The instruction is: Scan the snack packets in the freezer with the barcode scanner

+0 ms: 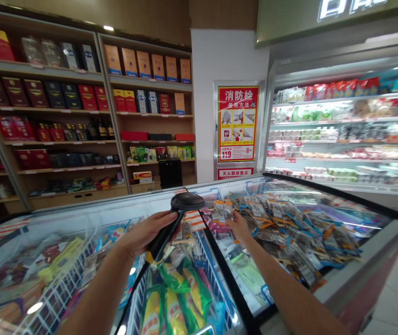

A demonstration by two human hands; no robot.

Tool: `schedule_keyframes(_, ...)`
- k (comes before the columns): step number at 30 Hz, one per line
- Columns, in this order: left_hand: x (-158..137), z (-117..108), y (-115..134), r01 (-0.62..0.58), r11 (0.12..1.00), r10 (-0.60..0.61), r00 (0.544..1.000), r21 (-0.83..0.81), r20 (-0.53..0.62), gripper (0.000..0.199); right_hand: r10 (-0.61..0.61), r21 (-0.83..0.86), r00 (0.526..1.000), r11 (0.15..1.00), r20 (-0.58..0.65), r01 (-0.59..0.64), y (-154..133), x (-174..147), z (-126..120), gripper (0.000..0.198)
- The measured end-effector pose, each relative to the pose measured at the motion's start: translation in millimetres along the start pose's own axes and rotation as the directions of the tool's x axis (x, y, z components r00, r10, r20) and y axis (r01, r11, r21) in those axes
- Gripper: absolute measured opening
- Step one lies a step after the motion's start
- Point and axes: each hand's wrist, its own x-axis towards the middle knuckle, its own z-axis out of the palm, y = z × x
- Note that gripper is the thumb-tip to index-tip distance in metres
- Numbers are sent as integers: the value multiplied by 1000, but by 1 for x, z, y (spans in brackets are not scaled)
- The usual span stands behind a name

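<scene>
A black handheld barcode scanner is gripped in my left hand, its head pointing up and to the right. Its cable runs down past my left forearm. My right hand pinches a small clear packet with an orange edge, held up just right of the scanner head. On the freezer's glass top to the right lies a heap of similar small packets with orange and blue edges. Below my hands, green and yellow wrapped ice pops lie in a white wire basket.
The chest freezer with its dark-edged glass spans the foreground. Wooden shelves with boxed goods and bottles stand at the back left. A lit refrigerated display is at the right, beyond a red fire hydrant sign.
</scene>
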Motion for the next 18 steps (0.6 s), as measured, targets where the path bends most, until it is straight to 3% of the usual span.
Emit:
schedule_keyframes(4, 16, 5, -15, -4, 1000, 4, 998, 0, 59, 26, 35, 61, 999, 998, -15, -34, 1, 0, -3, 38)
schedule_keyframes(7, 35, 4, -25, -9, 1000, 9, 999, -2, 33, 28, 39, 11, 999, 999, -7, -38, 1, -5, -3, 36)
schedule_keyframes(9, 57, 0, -18, -34, 999, 34, 999, 36, 1, 30, 28, -28, 1000, 999, -7, -28, 2, -8, -2, 32)
schedule_keyframes(11, 81, -11, 7, -78, 987, 82, 996, 140, -27, 32, 14, -45, 1000, 999, -9, -15, 4, -8, -2, 30)
schedule_keyframes(13, 100, -27, 50, -171, 933, 206, 975, 318, -79, 32, 9, -65, 1000, 998, -7, -9, 6, -8, -2, 27)
schedule_keyframes(16, 103, -52, 131, -164, 729, 381, 904, 665, -195, 41, 16, -79, 1000, 997, 2, -15, 8, -5, -1, 26)
schedule_keyframes(17, 97, -57, 154, -161, 628, 443, 878, 761, -180, 46, 27, -58, 1000, 998, 0, -27, 7, -4, -1, 28)
schedule_keyframes(18, 88, -60, 173, -135, 600, 474, 854, 788, -215, 44, 42, -21, 999, 999, -5, -42, 6, -3, 0, 32)
